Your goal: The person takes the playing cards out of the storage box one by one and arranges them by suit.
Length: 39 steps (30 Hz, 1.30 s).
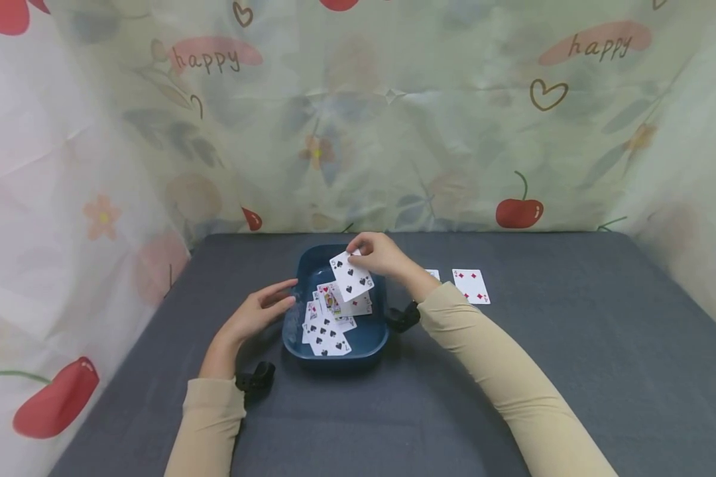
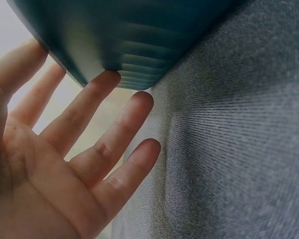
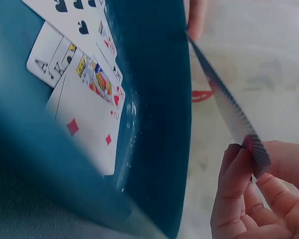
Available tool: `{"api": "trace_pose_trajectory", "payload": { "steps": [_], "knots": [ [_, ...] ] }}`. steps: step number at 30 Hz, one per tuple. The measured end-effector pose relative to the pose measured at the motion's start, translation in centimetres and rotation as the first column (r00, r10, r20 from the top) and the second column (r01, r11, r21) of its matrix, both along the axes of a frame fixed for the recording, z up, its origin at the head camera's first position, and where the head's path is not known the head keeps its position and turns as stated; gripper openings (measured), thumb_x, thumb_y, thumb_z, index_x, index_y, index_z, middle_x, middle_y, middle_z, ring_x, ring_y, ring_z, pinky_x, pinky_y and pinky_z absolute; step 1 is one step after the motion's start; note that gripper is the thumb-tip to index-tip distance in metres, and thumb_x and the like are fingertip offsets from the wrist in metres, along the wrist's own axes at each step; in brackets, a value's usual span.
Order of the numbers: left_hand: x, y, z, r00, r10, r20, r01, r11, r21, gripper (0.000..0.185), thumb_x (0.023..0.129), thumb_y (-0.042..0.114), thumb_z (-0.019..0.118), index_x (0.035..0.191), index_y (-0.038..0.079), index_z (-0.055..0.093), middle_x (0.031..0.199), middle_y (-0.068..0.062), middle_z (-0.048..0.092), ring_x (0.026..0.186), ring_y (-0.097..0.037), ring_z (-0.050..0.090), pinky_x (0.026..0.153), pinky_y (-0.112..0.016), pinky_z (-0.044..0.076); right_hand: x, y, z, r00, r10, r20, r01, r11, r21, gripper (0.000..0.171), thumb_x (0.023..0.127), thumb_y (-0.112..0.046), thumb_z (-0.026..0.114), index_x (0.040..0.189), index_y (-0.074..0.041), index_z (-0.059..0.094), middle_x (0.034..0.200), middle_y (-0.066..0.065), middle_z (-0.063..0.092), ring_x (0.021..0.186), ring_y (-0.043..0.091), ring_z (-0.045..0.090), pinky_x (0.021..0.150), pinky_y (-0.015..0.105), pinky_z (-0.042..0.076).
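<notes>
Grey cloth (image 1: 513,371) underlies a blue tray (image 1: 310,265); right hand (image 1: 382,255) pinches a card (image 1: 351,275), long axis slanting down from the fingertips; left hand (image 1: 256,315), fingers straight, touches the tray's side.

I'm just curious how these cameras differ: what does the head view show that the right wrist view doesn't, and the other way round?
Only the head view shows the left hand resting open against the blue tray, and a diamond card lying on the grey table. Only the right wrist view shows the held card's patterned back and an ace in the tray. Both show the right hand pinching a card over the tray of cards.
</notes>
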<state>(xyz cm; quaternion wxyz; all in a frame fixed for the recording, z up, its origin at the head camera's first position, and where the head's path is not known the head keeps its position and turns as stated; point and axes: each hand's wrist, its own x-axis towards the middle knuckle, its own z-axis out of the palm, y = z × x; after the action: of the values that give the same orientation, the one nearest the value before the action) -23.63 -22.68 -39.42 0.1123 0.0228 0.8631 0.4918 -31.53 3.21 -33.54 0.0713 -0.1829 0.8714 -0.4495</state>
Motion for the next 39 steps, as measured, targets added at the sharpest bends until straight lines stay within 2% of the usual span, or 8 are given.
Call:
{"api": "trace_pose_trajectory", "payload": {
  "steps": [6, 11, 19, 24, 28, 31, 36, 39],
  "knots": [
    [0.1, 0.1, 0.1, 1.000, -0.009, -0.002, 0.009, 1.000, 0.018, 0.053, 0.093, 0.036, 0.055, 0.142, 0.024, 0.038, 0.149, -0.014, 0.036, 0.132, -0.032, 0.043, 0.108, -0.050, 0.037, 0.4, 2.1, 0.4, 0.998, -0.039, 0.052, 0.041, 0.999, -0.029, 0.023, 0.087, -0.015, 0.063, 0.108, -0.005, 0.063, 0.105, 0.014, 0.060, 0.086, 0.018, 0.054, 0.066, 0.021, 0.046],
    [0.3, 0.0, 0.2, 1.000, -0.014, -0.002, 0.014, 0.999, 0.032, 0.055, 0.093, 0.036, 0.056, 0.143, 0.023, 0.038, 0.149, -0.014, 0.035, 0.132, -0.032, 0.043, 0.108, -0.049, 0.038, 0.6, 3.7, 0.2, 0.994, -0.049, 0.102, 0.055, 0.996, -0.064, 0.026, 0.087, -0.015, 0.062, 0.111, -0.005, 0.062, 0.109, 0.017, 0.059, 0.087, 0.019, 0.055, 0.066, 0.021, 0.047],
    [0.3, 0.0, 0.1, 1.000, -0.022, 0.002, 0.022, 0.999, 0.047, 0.056, 0.093, 0.037, 0.056, 0.144, 0.023, 0.037, 0.150, -0.014, 0.033, 0.133, -0.032, 0.042, 0.108, -0.049, 0.037, 0.5, 6.5, -0.6, 0.995, -0.025, 0.101, 0.034, 0.995, -0.092, 0.032, 0.089, -0.017, 0.060, 0.120, -0.007, 0.060, 0.123, 0.017, 0.057, 0.108, 0.023, 0.052, 0.081, 0.030, 0.051],
    [0.3, 0.1, 0.2, 1.000, -0.027, 0.006, 0.027, 0.998, 0.052, 0.057, 0.093, 0.037, 0.056, 0.144, 0.022, 0.036, 0.151, -0.015, 0.033, 0.133, -0.032, 0.041, 0.108, -0.049, 0.037, 0.8, 8.4, -0.7, 0.991, -0.037, 0.130, 0.051, 0.993, -0.105, 0.034, 0.091, -0.017, 0.058, 0.124, -0.009, 0.057, 0.121, 0.017, 0.057, 0.096, 0.021, 0.054, 0.085, 0.040, 0.051],
    [0.4, 0.0, 0.2, 1.000, -0.025, 0.009, 0.024, 0.998, 0.054, 0.057, 0.093, 0.038, 0.056, 0.144, 0.022, 0.036, 0.151, -0.014, 0.032, 0.134, -0.032, 0.040, 0.108, -0.048, 0.036, 0.8, 9.9, -1.1, 0.989, -0.051, 0.140, 0.069, 0.989, -0.127, 0.034, 0.093, -0.014, 0.055, 0.126, -0.007, 0.055, 0.117, 0.018, 0.058, 0.084, 0.017, 0.054, 0.081, 0.034, 0.050],
    [0.3, 0.0, 0.2, 1.000, -0.027, 0.005, 0.027, 0.999, 0.046, 0.058, 0.093, 0.038, 0.055, 0.144, 0.022, 0.035, 0.151, -0.015, 0.032, 0.134, -0.032, 0.040, 0.108, -0.048, 0.036, 0.7, 11.0, -1.6, 0.986, -0.069, 0.151, 0.089, 0.987, -0.134, 0.035, 0.093, -0.012, 0.054, 0.128, -0.005, 0.053, 0.118, 0.020, 0.057, 0.085, 0.017, 0.055, 0.079, 0.030, 0.049],
    [0.2, 0.0, 0.0, 1.000, -0.023, 0.001, 0.023, 0.999, 0.031, 0.058, 0.093, 0.039, 0.055, 0.144, 0.022, 0.036, 0.150, -0.015, 0.034, 0.133, -0.032, 0.041, 0.108, -0.048, 0.037, 0.4, 12.5, -2.6, 0.975, -0.121, 0.186, 0.141, 0.985, -0.102, 0.036, 0.094, -0.012, 0.053, 0.129, -0.005, 0.052, 0.125, 0.020, 0.054, 0.091, 0.017, 0.054, 0.082, 0.033, 0.049],
    [0.2, 0.1, 0.0, 1.000, -0.016, 0.007, 0.016, 0.999, 0.031, 0.058, 0.092, 0.040, 0.056, 0.144, 0.022, 0.036, 0.150, -0.014, 0.034, 0.134, -0.031, 0.041, 0.108, -0.048, 0.037, 0.1, 13.2, -3.3, 0.966, -0.151, 0.209, 0.172, 0.981, -0.089, 0.037, 0.094, -0.011, 0.053, 0.130, -0.004, 0.052, 0.121, 0.018, 0.055, 0.089, 0.014, 0.053, 0.080, 0.032, 0.049]
  ]
}}
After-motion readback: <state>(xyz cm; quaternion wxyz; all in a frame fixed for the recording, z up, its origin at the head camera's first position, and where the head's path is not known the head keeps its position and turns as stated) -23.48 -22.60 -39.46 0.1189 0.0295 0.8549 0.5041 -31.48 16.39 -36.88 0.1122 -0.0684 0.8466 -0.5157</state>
